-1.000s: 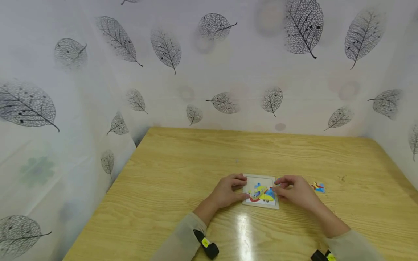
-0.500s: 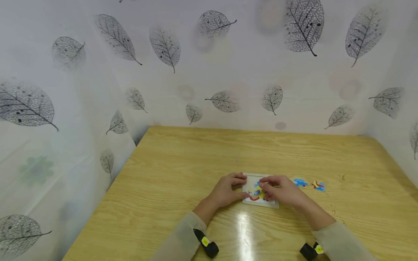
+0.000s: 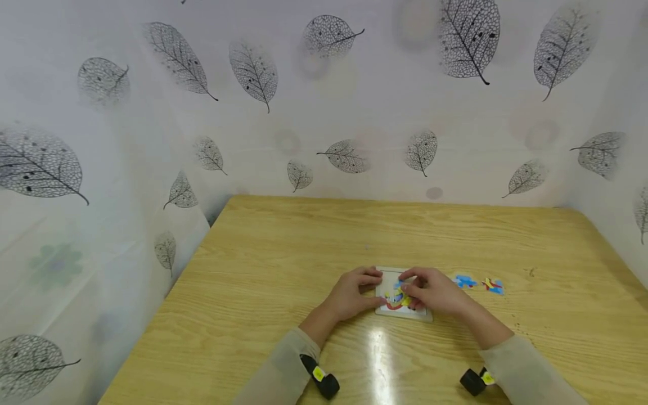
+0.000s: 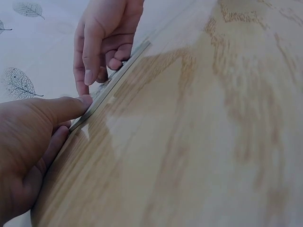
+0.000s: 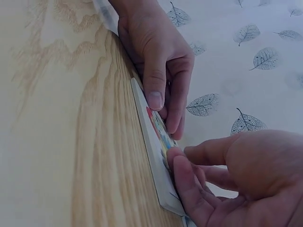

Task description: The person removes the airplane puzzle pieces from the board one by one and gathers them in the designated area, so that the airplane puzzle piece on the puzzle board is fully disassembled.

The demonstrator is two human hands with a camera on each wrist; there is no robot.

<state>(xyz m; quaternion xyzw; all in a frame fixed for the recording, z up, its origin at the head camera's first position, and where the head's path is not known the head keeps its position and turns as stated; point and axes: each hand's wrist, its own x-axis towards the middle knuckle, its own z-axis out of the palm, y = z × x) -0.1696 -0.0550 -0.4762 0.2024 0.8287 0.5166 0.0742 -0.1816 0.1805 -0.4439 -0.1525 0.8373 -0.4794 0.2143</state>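
While left hand (image 3: 349, 295) steadies the puzzle board (image 3: 405, 313), right fingers (image 3: 411, 289) seemingly pinch a piece.

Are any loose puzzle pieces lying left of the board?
No, the two loose pieces lie right of the board, beyond the right hand.

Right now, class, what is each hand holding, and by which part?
The left hand holds the puzzle board by its left edge, thumb and fingers on the rim. The right hand rests fingertips on the board's picture; whether it pinches a piece cannot be told.
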